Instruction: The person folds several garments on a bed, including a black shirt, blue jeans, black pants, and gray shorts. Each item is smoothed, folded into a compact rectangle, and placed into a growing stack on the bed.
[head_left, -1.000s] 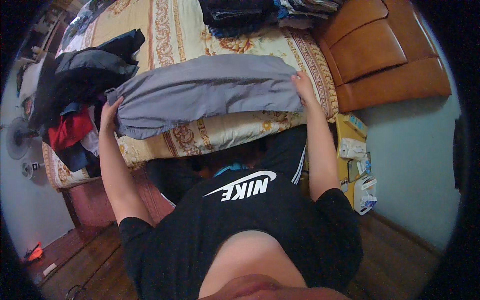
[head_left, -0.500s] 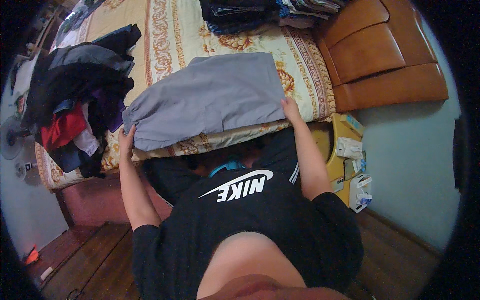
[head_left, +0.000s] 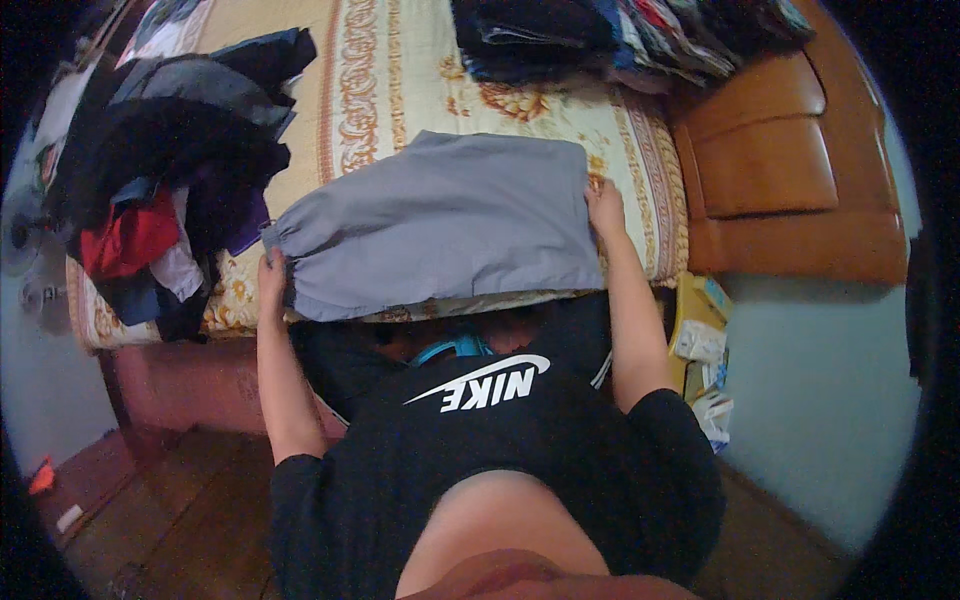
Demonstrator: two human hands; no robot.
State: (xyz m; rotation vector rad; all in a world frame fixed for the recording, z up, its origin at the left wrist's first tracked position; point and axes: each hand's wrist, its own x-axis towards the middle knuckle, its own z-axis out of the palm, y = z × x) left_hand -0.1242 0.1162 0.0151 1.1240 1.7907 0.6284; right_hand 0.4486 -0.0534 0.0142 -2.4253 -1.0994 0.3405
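A pair of grey shorts (head_left: 440, 230) lies folded lengthwise along the near edge of the bed. Its gathered elastic waistband is on the left and the straight leg hem on the right. My left hand (head_left: 272, 288) is closed on the near corner of the waistband, thumb on top. At the other end, my right hand (head_left: 605, 210) pinches the hem around the middle of its edge. The cloth between the hands is mostly flat, with soft creases near the waist.
A loose heap of dark, red and white clothes (head_left: 180, 130) covers the bed's left side. Folded clothes (head_left: 540, 40) are stacked at the far right, beside the brown wooden headboard (head_left: 770, 160). A yellow shelf unit (head_left: 697, 300) with small items stands right of the bed (head_left: 410, 70).
My right hand has slid along the hem, from the near corner to farther up the edge. The left hand stays at the waistband. The whole view has shifted slightly.
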